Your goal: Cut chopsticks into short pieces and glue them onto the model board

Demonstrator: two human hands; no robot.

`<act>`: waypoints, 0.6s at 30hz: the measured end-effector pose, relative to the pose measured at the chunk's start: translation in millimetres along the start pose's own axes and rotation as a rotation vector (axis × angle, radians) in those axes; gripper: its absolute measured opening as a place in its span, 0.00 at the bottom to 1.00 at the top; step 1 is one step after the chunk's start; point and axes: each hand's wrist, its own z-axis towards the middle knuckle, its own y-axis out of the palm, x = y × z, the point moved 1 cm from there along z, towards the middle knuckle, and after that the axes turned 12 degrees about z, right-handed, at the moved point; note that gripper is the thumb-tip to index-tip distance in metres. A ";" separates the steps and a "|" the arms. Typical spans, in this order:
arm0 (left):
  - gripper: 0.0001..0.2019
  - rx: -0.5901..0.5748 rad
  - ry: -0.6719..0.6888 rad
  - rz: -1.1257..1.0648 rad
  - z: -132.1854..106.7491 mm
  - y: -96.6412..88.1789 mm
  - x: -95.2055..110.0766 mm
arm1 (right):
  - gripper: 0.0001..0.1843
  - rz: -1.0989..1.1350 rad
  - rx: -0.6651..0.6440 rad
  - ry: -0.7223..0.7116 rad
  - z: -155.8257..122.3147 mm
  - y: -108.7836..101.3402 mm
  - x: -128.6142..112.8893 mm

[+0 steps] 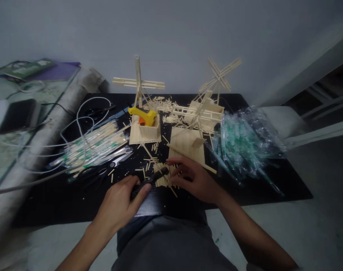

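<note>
My left hand (122, 203) is closed around a black pliers-like hand tool (151, 180), whose head points right over a pile of short, thin wooden sticks (161, 178). Blur hides the exact kind of tool. Just right of that pile is my right hand (195, 178), its fingers loosely curled and apart, with nothing visible between them. Beyond it lies a flat base of joined sticks (185, 145), carrying a small stick windmill (199, 116). A long stick (191, 156) lies across the base's front.
A yellow glue gun (144, 116) rests on a box-like stick model (148, 131). Scissors (119, 161) and packaged sticks (95, 146) lie left, among a looping white cable (81, 128). Crumpled clear plastic wrappers (244, 143) cover the right. Cut bits (162, 105) litter the black table (284, 184).
</note>
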 end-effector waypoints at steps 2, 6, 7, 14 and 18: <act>0.30 -0.037 0.013 0.001 -0.8 2.7 2.7 | 0.28 0.052 -0.120 0.016 0.9 4.4 -11.0; 0.29 -0.078 0.023 0.014 -3.0 5.7 6.2 | 0.23 0.053 -0.288 0.036 8.0 2.3 -12.4; 0.29 -0.086 0.023 0.021 -3.7 6.3 6.6 | 0.23 0.065 -0.309 0.049 9.6 1.4 -10.0; 0.29 -0.141 -0.026 0.058 -6.4 10.4 6.4 | 0.24 0.127 -0.297 0.103 10.4 1.8 -0.3; 0.30 -0.162 -0.042 0.078 -6.4 10.5 7.7 | 0.24 0.111 -0.278 0.113 10.1 2.2 1.5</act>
